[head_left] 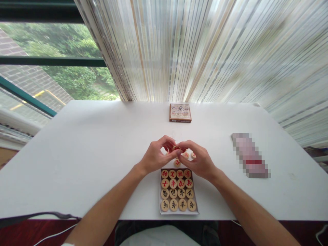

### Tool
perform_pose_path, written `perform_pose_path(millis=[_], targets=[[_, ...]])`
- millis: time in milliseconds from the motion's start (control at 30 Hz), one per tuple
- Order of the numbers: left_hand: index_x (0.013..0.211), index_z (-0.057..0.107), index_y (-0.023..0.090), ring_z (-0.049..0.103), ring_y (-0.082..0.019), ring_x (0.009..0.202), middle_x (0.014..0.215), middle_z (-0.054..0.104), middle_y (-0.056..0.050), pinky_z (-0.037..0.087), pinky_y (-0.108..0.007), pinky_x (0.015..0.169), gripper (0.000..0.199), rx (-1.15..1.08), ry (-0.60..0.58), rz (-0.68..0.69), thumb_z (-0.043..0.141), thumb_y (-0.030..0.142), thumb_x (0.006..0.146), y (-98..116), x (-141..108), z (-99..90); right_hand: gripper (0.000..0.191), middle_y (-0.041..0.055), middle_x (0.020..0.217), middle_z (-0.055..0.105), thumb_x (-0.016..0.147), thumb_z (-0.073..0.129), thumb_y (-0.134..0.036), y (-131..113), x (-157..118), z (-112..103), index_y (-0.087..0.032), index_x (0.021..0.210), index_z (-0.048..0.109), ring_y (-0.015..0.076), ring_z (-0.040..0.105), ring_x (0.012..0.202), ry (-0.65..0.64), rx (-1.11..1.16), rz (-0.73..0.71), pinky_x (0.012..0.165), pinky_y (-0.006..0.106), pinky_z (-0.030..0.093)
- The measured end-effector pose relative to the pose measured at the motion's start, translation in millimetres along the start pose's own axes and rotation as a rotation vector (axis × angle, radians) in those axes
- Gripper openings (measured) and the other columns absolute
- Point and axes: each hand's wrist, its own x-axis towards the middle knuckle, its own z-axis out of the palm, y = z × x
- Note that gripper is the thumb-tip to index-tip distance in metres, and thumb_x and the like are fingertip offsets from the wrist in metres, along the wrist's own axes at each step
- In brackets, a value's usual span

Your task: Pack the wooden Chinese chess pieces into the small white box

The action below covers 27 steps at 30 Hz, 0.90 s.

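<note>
My left hand (156, 153) and my right hand (198, 159) meet above the table, fingertips pinched together around a round wooden chess piece (176, 148) with red marking. Just below them a loose red-marked piece (177, 162) lies on the table. More red-marked pieces, one of them (186, 155) seen under my right hand, lie partly hidden by the fingers. Nearer my body sits an open white box tray (179, 212) holding rows of round pieces, red characters in the far rows and black ones in the near rows.
A decorated box lid (180, 112) lies on the white table (89, 153) beyond my hands. To the right is a pinkish, pixelated object (249, 155). A dark strap (46, 214) lies along the near left edge. Striped curtains (159, 51) hang behind the table.
</note>
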Motion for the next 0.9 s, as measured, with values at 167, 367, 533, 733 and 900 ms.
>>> perform_pose_path(millis=[167,367,533,733,900], targets=[[0.093,0.066,0.018,0.066,-0.013,0.073,0.081,0.072,-0.002,0.055,-0.026,0.071,0.021,0.034,0.024,-0.017,0.073,0.037,0.089,2.0,-0.6,-0.5,0.021,0.0021,0.092,0.069,0.092,0.068,-0.02,-0.6,-0.3,-0.3,-0.026,0.112,0.063,0.0159,0.068,0.079,-0.009,-0.001,-0.012,0.073,0.03,0.059],[0.094,0.067,0.018,0.07,-0.015,0.074,0.084,0.075,-0.003,0.056,-0.026,0.072,0.019,0.063,0.014,-0.033,0.069,0.036,0.093,1.8,-1.1,-2.1,0.021,0.0023,0.092,0.069,0.092,0.069,-0.02,0.3,0.0,-1.5,-0.025,0.112,0.062,0.0163,0.066,0.079,-0.02,-0.014,0.001,0.073,0.031,0.057],[0.097,0.067,0.018,0.072,-0.014,0.073,0.083,0.076,-0.002,0.055,-0.024,0.07,0.015,0.073,0.002,-0.015,0.064,0.033,0.097,0.9,-0.4,-2.8,0.021,0.0029,0.093,0.069,0.091,0.069,-0.02,2.0,0.8,-2.1,-0.024,0.111,0.062,0.0171,0.066,0.08,-0.019,-0.013,0.023,0.075,0.032,0.056],[0.101,0.065,0.018,0.072,-0.012,0.074,0.084,0.075,0.0,0.054,-0.022,0.072,0.011,0.125,0.002,0.024,0.059,0.027,0.099,-1.8,-0.7,-2.9,0.023,0.0028,0.094,0.069,0.09,0.069,-0.018,3.2,0.1,-2.1,-0.023,0.112,0.063,0.0167,0.066,0.081,-0.016,-0.002,0.053,0.076,0.032,0.056],[0.109,0.064,0.02,0.071,-0.013,0.076,0.087,0.074,0.0,0.055,-0.024,0.075,0.013,0.234,0.007,0.086,0.056,0.025,0.1,-5.5,-1.9,-3.3,0.024,0.003,0.097,0.069,0.091,0.068,-0.016,3.5,-0.1,-1.3,-0.023,0.112,0.062,0.016,0.067,0.083,-0.003,0.042,0.091,0.077,0.031,0.057]])
